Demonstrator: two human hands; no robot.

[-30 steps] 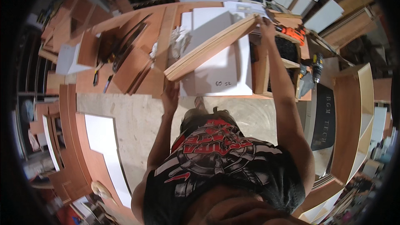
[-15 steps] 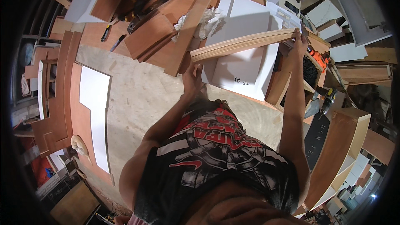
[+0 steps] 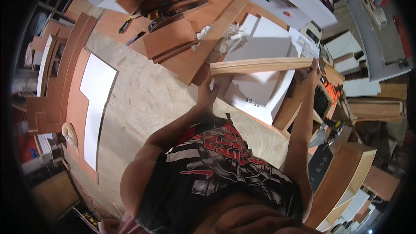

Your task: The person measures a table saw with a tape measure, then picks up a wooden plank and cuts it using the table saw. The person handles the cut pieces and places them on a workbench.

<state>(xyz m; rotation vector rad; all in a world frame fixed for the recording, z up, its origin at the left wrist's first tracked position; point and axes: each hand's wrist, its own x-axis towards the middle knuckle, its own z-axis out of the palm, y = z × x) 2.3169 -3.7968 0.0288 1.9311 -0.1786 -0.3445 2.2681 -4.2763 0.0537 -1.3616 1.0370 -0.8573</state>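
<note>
A bundle of pale wooden strips [image 3: 264,66] stretches across in front of me, held up at both ends. My left hand [image 3: 207,92] is closed around its left end, some fingers hidden behind the wood. At the right end my right hand [image 3: 315,70] grips the bundle, its fingertips partly out of sight. Beneath the strips lie white panels [image 3: 255,89] with a handwritten mark, on the workbench. A long brown board [image 3: 212,43] slants across the bench just beyond my left hand.
Brown wood pieces [image 3: 169,39], crumpled white material [image 3: 232,37], a marker [image 3: 135,38] and a cutter knife [image 3: 125,25] lie on the bench. An orange power tool [image 3: 333,90] and a drill [image 3: 334,132] are to my right. A white panel [image 3: 96,86] lies left.
The strip bundle now runs more level, its right end lower in view. My hands keep hold of both ends. The whole view has shifted and turned slightly.
</note>
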